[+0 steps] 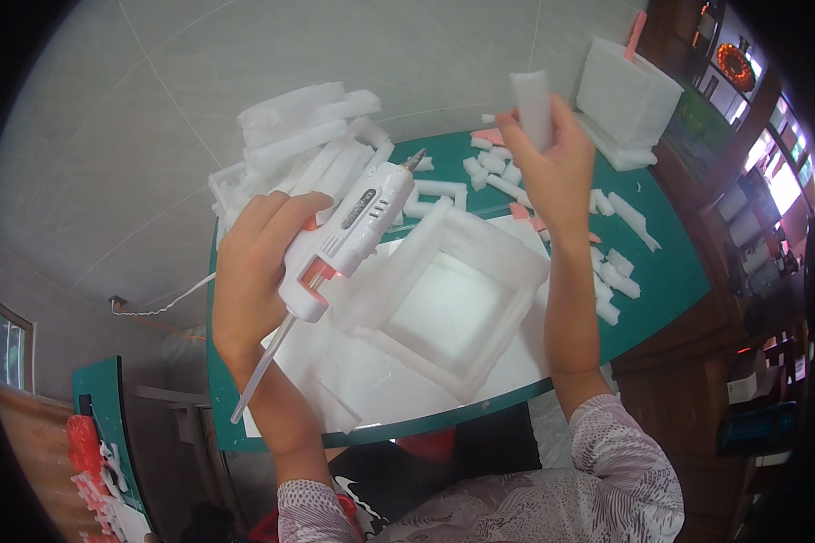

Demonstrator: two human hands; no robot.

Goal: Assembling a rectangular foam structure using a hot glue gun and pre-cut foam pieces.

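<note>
My left hand [261, 262] is wrapped round a white hot glue gun [358, 217], its metal nozzle aimed up and to the right. A clear glue stick [264, 366] pokes out of its rear end. Raised on the far right side, my right hand [557, 158] grips a short white foam strip [532, 109] upright between thumb and fingers. Between my forearms lies a square open frame [385, 348] of white foam walls. It rests on a white board [389, 403], and neither hand touches it.
White foam offcuts [308, 136] are piled at the table's far left. Loose foam pieces [493, 167], some pink, scatter over the green tabletop [656, 281] at right. A white foam box [625, 100] stands in the far right corner. A cord [177, 299] runs to a wall socket.
</note>
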